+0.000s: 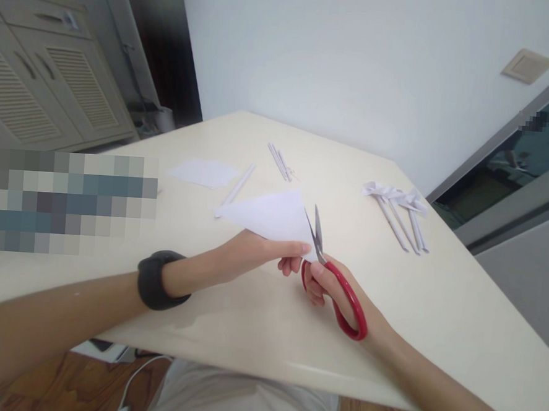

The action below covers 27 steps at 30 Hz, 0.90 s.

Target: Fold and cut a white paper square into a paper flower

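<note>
My left hand (272,250) pinches a white sheet of paper (274,215) near its lower right corner, thumb on top. The sheet is held above the table and tapers to a point at the left. In my right hand (328,283) is a pair of scissors (347,300) with red handles. Their blades point away from me and are parted, at the paper's right edge close to my left thumb. Whether the paper lies between the blades I cannot tell for sure.
A cream table (230,320) carries a rolled paper tube (241,185), white paper (204,172) at the left, and thin paper rolls (279,161) at the back. On the right lie several paper tubes with crumpled tops (393,197). A wall (339,60) stands behind; a blurred patch covers the left.
</note>
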Each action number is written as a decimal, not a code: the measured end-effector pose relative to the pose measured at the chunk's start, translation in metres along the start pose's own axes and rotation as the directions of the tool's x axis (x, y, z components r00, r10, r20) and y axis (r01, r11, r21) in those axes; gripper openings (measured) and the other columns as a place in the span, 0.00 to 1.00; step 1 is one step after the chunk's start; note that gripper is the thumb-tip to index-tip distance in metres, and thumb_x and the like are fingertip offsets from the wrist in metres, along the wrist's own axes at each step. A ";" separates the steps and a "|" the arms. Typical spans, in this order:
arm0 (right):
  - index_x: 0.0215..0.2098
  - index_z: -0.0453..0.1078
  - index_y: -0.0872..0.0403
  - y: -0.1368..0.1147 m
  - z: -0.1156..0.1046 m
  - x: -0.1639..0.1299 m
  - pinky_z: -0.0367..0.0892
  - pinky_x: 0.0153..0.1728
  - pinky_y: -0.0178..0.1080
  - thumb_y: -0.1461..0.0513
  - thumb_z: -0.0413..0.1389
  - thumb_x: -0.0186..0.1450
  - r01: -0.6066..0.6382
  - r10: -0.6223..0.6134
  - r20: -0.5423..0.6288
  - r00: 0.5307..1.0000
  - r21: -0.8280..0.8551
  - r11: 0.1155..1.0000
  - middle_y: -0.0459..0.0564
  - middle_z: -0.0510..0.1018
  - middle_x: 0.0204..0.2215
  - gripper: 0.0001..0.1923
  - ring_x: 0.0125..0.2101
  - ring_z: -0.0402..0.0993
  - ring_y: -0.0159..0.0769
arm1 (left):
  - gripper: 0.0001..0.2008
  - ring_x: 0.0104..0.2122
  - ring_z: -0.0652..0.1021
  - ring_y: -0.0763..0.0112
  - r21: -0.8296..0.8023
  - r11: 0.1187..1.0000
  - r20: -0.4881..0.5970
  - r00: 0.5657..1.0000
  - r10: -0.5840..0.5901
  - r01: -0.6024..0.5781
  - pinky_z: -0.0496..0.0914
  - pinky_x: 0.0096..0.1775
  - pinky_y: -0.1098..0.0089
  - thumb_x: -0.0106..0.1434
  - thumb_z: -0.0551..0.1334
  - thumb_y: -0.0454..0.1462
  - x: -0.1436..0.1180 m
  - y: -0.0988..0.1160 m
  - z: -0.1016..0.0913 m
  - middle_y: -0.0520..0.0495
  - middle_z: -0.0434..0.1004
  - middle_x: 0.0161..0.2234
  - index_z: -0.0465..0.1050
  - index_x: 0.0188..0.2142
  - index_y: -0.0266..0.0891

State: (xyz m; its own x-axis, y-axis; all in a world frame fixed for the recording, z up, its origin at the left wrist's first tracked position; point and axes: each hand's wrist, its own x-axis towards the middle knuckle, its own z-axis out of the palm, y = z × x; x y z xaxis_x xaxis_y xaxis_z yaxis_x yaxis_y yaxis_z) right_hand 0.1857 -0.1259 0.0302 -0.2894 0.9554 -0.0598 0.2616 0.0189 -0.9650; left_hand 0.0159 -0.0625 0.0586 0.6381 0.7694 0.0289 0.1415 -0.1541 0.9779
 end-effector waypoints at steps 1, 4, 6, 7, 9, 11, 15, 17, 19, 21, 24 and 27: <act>0.28 0.57 0.53 0.001 -0.001 0.000 0.58 0.25 0.35 0.49 0.44 0.66 0.003 -0.003 0.013 1.000 0.001 1.000 0.42 0.59 0.20 0.17 0.20 0.57 0.28 | 0.15 0.21 0.70 0.74 -0.003 1.000 -0.012 1.000 0.006 -0.006 0.66 0.29 0.71 0.58 0.58 0.40 0.000 0.000 0.001 0.52 0.68 0.17 0.68 0.17 0.35; 0.26 0.55 0.53 0.003 -0.002 0.001 0.59 0.25 0.36 0.48 0.42 0.66 0.017 -0.017 0.028 0.999 -0.024 1.000 0.43 0.61 0.21 0.19 0.22 0.58 0.29 | 0.15 0.21 0.70 0.74 -0.011 1.000 0.020 1.000 0.015 -0.015 0.66 0.29 0.72 0.59 0.58 0.38 0.001 0.002 0.000 0.52 0.68 0.17 0.68 0.17 0.35; 0.25 0.54 0.53 0.005 -0.003 0.002 0.59 0.26 0.36 0.48 0.42 0.66 0.031 -0.030 0.017 0.999 -0.059 0.998 0.44 0.62 0.22 0.20 0.22 0.58 0.30 | 0.15 0.21 0.70 0.75 -0.013 1.000 0.049 0.999 0.011 -0.010 0.66 0.29 0.72 0.59 0.58 0.38 0.001 0.002 -0.001 0.52 0.69 0.17 0.68 0.18 0.35; 0.24 0.54 0.53 0.006 -0.003 0.002 0.59 0.26 0.36 0.48 0.42 0.66 0.036 -0.035 0.015 0.999 -0.078 0.996 0.44 0.63 0.21 0.20 0.22 0.59 0.30 | 0.15 0.21 0.70 0.75 -0.014 1.000 0.059 0.998 0.009 -0.008 0.66 0.29 0.72 0.59 0.58 0.39 0.001 0.002 -0.001 0.52 0.69 0.17 0.68 0.18 0.35; 0.24 0.54 0.53 0.008 -0.003 0.004 0.59 0.27 0.36 0.49 0.42 0.66 0.043 -0.041 0.020 0.999 -0.105 0.994 0.44 0.63 0.21 0.20 0.23 0.61 0.30 | 0.15 0.21 0.70 0.75 -0.013 1.000 0.060 0.998 0.009 -0.009 0.66 0.29 0.72 0.58 0.58 0.39 0.001 0.001 -0.001 0.52 0.69 0.17 0.67 0.17 0.35; 0.24 0.54 0.53 0.009 -0.003 0.004 0.60 0.27 0.36 0.49 0.41 0.66 0.046 -0.044 0.021 0.999 -0.122 0.991 0.43 0.62 0.20 0.20 0.23 0.62 0.30 | 0.15 0.21 0.70 0.75 -0.008 1.000 0.037 0.999 0.010 -0.009 0.66 0.29 0.72 0.58 0.59 0.39 0.000 0.000 0.000 0.53 0.69 0.17 0.67 0.17 0.35; 0.25 0.55 0.53 0.011 -0.002 0.004 0.60 0.26 0.35 0.49 0.40 0.67 0.036 -0.035 0.005 0.999 -0.147 0.988 0.42 0.61 0.18 0.19 0.21 0.61 0.29 | 0.16 0.20 0.70 0.75 0.002 1.000 0.010 1.000 -0.002 0.002 0.65 0.29 0.72 0.58 0.59 0.40 0.000 -0.001 0.002 0.53 0.68 0.16 0.67 0.16 0.35; 0.26 0.55 0.53 0.011 -0.002 0.004 0.60 0.26 0.35 0.50 0.41 0.67 0.030 -0.029 0.004 1.000 -0.163 0.986 0.41 0.61 0.18 0.19 0.21 0.60 0.28 | 0.16 0.20 0.70 0.75 0.004 1.000 0.013 1.000 -0.011 0.011 0.65 0.29 0.73 0.58 0.59 0.40 0.000 -0.001 0.002 0.53 0.69 0.16 0.67 0.16 0.35; 0.27 0.56 0.53 0.010 -0.001 0.005 0.60 0.26 0.35 0.50 0.41 0.67 0.022 -0.023 -0.002 1.000 -0.182 0.983 0.41 0.61 0.18 0.18 0.20 0.60 0.28 | 0.16 0.20 0.70 0.75 0.004 1.000 0.019 1.000 -0.015 0.015 0.65 0.29 0.72 0.58 0.59 0.40 0.001 -0.002 0.002 0.53 0.69 0.17 0.67 0.16 0.35; 0.27 0.56 0.53 0.009 0.000 0.005 0.59 0.25 0.34 0.50 0.41 0.67 0.008 -0.010 -0.011 1.000 -0.201 0.980 0.40 0.61 0.18 0.18 0.20 0.59 0.28 | 0.17 0.20 0.70 0.75 0.004 1.000 0.024 1.000 -0.015 0.015 0.65 0.29 0.72 0.58 0.59 0.40 0.001 -0.002 0.002 0.53 0.69 0.16 0.67 0.16 0.35; 0.28 0.57 0.53 0.005 0.000 0.004 0.58 0.24 0.33 0.49 0.41 0.66 -0.013 0.008 -0.022 1.000 -0.231 0.973 0.40 0.60 0.18 0.18 0.19 0.57 0.27 | 0.17 0.20 0.70 0.75 0.011 1.000 0.021 1.000 -0.018 0.018 0.65 0.29 0.72 0.58 0.59 0.40 0.001 -0.002 0.002 0.53 0.68 0.16 0.67 0.16 0.35; 0.30 0.60 0.53 0.002 0.000 0.003 0.56 0.22 0.33 0.49 0.42 0.66 -0.015 0.010 -0.023 1.000 -0.252 0.968 0.40 0.59 0.18 0.18 0.19 0.56 0.27 | 0.17 0.21 0.70 0.75 0.016 1.000 0.018 1.000 -0.020 0.020 0.65 0.29 0.72 0.58 0.59 0.40 0.000 -0.002 0.002 0.53 0.68 0.16 0.67 0.16 0.35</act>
State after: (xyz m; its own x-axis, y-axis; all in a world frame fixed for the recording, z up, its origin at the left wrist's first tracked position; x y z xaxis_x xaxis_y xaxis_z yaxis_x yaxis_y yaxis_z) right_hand 0.1854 -0.1230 0.0282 -0.2658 0.9619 -0.0637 0.4892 0.0777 -0.8687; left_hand 0.0169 -0.0630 0.0561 0.6487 0.7610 0.0056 0.1662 -0.1488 0.9748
